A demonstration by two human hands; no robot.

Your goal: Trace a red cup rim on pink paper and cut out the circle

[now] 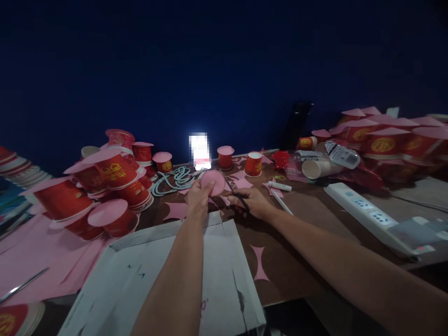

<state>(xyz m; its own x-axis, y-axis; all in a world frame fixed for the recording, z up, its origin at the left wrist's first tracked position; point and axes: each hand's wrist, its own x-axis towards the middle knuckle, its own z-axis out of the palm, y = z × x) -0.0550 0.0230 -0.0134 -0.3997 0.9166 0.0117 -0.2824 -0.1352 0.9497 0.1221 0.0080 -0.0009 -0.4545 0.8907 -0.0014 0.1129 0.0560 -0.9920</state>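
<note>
My left hand (199, 199) pinches a round pink paper disc (217, 181) by its left side, thumb on top. In my right hand (254, 201) is a pair of dark-handled scissors (241, 198), its blades pointing up and left beside the disc's right edge. Whether the blades touch the paper I cannot tell. Pink paper offcuts (241, 181) with curved edges lie under and around both hands. Just beyond the hands stand a red paper cup (253, 164) with an open white rim and another red cup (225, 159) topped with a pink disc.
Stacked red cups with pink discs (115, 172) rise at left above pink sheets (31, 252); more cups (381, 140) are piled at right. A white board (154, 266) lies beneath my left arm. Around the table are a coiled cable (175, 179), a bright screen (200, 149), a marker (280, 186) and a power strip (364, 214).
</note>
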